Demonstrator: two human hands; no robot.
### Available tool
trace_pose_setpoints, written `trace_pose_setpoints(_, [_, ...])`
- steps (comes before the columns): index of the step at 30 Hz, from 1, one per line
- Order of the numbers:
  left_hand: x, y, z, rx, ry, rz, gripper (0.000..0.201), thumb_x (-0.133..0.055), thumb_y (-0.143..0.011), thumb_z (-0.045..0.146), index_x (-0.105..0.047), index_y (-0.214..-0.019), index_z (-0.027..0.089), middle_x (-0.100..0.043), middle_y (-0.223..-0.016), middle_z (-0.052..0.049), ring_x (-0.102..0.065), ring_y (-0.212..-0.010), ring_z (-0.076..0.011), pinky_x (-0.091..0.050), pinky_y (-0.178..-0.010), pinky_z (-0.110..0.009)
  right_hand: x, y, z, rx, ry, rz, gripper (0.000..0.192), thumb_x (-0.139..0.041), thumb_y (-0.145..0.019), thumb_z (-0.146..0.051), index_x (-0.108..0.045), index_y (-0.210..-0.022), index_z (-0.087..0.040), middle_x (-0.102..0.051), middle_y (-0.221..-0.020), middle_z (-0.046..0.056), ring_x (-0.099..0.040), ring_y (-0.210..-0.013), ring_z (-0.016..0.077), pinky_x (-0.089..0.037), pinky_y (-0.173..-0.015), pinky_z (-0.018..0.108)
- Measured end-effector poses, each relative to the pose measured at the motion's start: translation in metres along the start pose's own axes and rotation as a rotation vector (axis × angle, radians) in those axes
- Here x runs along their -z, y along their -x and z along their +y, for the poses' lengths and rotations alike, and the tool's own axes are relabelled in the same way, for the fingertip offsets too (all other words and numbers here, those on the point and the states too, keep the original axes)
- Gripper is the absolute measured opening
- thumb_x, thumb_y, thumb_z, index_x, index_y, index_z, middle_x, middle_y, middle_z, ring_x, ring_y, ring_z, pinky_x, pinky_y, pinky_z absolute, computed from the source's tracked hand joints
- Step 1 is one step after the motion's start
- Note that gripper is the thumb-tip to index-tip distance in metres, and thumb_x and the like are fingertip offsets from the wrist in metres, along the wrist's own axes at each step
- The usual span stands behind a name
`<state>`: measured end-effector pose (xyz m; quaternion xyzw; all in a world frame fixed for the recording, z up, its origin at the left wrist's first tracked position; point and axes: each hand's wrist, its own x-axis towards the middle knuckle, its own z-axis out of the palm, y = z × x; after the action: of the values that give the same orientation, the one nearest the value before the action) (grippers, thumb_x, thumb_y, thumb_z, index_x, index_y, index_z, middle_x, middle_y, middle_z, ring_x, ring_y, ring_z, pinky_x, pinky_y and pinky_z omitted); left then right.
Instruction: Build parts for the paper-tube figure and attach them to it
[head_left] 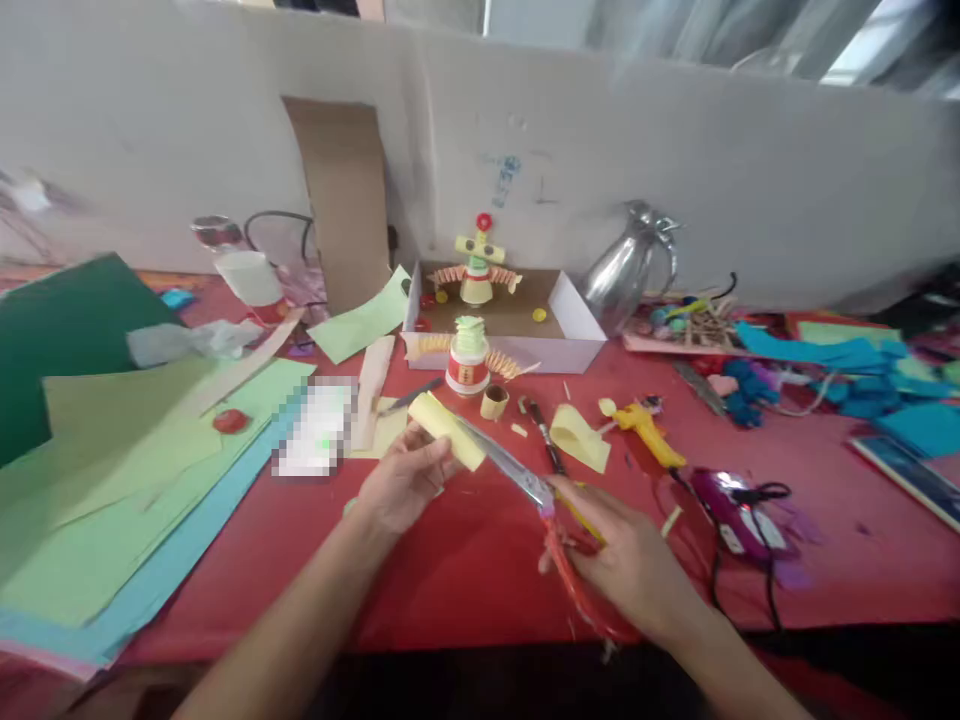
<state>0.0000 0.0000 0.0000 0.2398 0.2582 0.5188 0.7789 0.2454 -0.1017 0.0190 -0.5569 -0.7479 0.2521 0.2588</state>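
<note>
My left hand (401, 482) holds a rolled strip of pale yellow paper (447, 428) above the red table (465, 560). My right hand (626, 555) grips red-handled scissors (525, 482); their blades point up and left and meet the yellow paper's lower edge. Just beyond stands a small paper figure on a red-and-white cup (468, 360) with orange coiled arms. A short paper ring (494, 402) lies beside it.
A shallow cardboard box (577, 325) holds a second paper figure (478, 265). Green and blue paper sheets (135, 470) lie at the left. A yellow glue gun (646, 428), a pen (545, 435), a metal jug (628, 265), blue scraps (832, 365) and a purple tool (731, 510) lie on the right.
</note>
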Motion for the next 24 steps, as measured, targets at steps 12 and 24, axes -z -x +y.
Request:
trace_pose_setpoints(12, [0.000,0.003,-0.002,0.007,-0.093,-0.041,0.026,-0.080,-0.071,0.010,-0.072,-0.094,0.017,-0.074,-0.089,-0.003,-0.070,-0.083,-0.0149,-0.058,-0.077,-0.026,0.002,-0.004,-0.005,-0.010,0.275,0.025,0.060,-0.064,-0.085,-0.050,-0.044,-0.135,-0.025,-0.062,-0.130,0.014,-0.061,-0.117,0.0332,-0.056,-0.087,0.047])
trace_pose_setpoints(24, [0.008,0.003,-0.007,-0.011,-0.269,0.009,0.029,-0.083,-0.069,0.015,-0.071,-0.095,0.019,-0.071,-0.084,-0.001,-0.065,-0.073,-0.0100,-0.053,-0.068,-0.020,-0.003,-0.015,-0.006,-0.019,0.201,0.049,0.055,-0.066,-0.084,-0.043,-0.047,-0.133,-0.027,-0.066,-0.126,0.008,-0.063,-0.116,0.0291,-0.055,-0.091,0.044])
